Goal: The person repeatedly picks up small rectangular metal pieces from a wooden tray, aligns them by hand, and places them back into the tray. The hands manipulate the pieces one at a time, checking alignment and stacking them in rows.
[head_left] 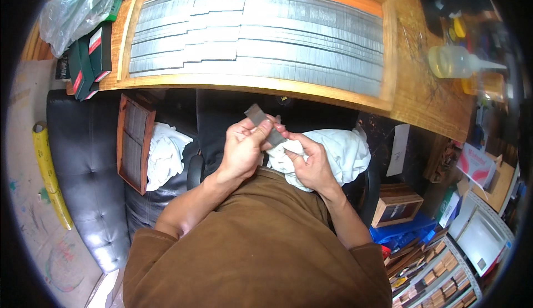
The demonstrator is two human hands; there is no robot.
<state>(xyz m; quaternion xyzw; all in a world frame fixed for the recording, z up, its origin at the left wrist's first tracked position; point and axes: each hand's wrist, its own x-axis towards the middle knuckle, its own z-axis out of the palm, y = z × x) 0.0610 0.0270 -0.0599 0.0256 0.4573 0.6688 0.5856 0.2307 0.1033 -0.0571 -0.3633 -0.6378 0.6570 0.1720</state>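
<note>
Between finger and thumb, my left hand grips a flat grey metal plate, held at a slant above my lap. My right hand pinches a white cloth against the plate's lower end. Most of the cloth drapes over my lap to the right. Beyond my hands, a wooden tray on the workbench holds several long rows of thin grey metal pieces packed side by side. A few stacks near its middle sit higher than the others.
Dark green boxes and a clear plastic bag crowd the bench's left end. A squeeze bottle with yellowish liquid lies at the right. A wooden case leans on the black seat; another wooden box stands low right.
</note>
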